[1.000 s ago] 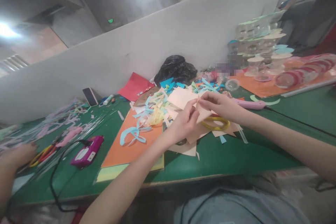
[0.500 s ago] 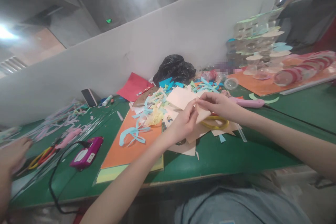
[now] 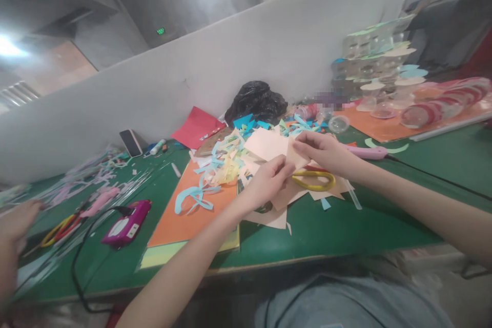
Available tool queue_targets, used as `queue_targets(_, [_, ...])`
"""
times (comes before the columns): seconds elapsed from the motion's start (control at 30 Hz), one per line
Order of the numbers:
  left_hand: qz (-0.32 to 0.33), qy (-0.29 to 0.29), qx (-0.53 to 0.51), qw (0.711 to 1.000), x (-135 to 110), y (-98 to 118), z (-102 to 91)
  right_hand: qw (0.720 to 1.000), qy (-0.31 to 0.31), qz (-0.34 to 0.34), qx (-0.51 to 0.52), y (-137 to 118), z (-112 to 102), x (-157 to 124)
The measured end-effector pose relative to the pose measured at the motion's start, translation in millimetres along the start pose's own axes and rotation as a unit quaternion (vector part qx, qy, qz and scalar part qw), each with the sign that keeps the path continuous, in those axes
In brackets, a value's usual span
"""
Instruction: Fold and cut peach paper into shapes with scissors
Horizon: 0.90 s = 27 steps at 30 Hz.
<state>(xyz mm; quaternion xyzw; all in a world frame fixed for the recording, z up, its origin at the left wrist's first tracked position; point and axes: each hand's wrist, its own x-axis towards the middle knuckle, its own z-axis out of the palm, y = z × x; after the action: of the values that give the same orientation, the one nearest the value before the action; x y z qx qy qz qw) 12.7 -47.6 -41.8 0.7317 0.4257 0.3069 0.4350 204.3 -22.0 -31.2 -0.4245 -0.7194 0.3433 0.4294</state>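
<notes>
My left hand (image 3: 267, 180) and my right hand (image 3: 322, 151) both pinch a small cream-coloured piece of paper (image 3: 294, 161) over the green table (image 3: 346, 228). The left fingers grip its lower left edge, the right fingers its upper right edge. Under the hands lie more cream paper sheets (image 3: 267, 144) and yellow-handled scissors (image 3: 314, 180). A heap of blue and yellow paper strips (image 3: 225, 159) sits just left of the hands, on an orange sheet (image 3: 192, 212).
A pink glue gun (image 3: 365, 151) with a black cord lies right of my right hand. A magenta device (image 3: 126, 223), a phone (image 3: 131, 142), red paper (image 3: 196, 125), a black bag (image 3: 257, 101) and stacked clear cups (image 3: 378, 61) are around. Another person's hand (image 3: 15, 223) is at far left.
My left hand has slid a little down and left along the paper, and my right hand has lifted slightly. The other person's hand at far left has drawn back.
</notes>
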Motion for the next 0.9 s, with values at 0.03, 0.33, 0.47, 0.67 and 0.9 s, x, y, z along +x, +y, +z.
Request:
queue_targets(0.03, [0.006, 0.015, -0.016, 1.000, 0, 0, 0.2, 1.000, -0.009, 0.001, -0.003, 0, 0, 0])
queue_targets(0.33, [0.043, 0.065, -0.073, 0.994, 4, -5, -1.6, 0.989, -0.112, 0.075, 0.054, 20, 12, 0])
queue_targets(0.47, [0.062, 0.059, -0.082, 0.993, 3, -3, 0.8, 0.988, -0.112, 0.075, 0.073, 12, 10, -1])
queue_targets(0.67, [0.083, 0.058, -0.079, 0.992, 3, 1, 0.9, 0.991, -0.088, 0.075, 0.065, -2, 3, -1])
queue_targets(0.9, [0.081, 0.061, -0.076, 0.992, 6, 0, -1.5, 0.994, -0.079, 0.058, 0.048, 3, -6, 7])
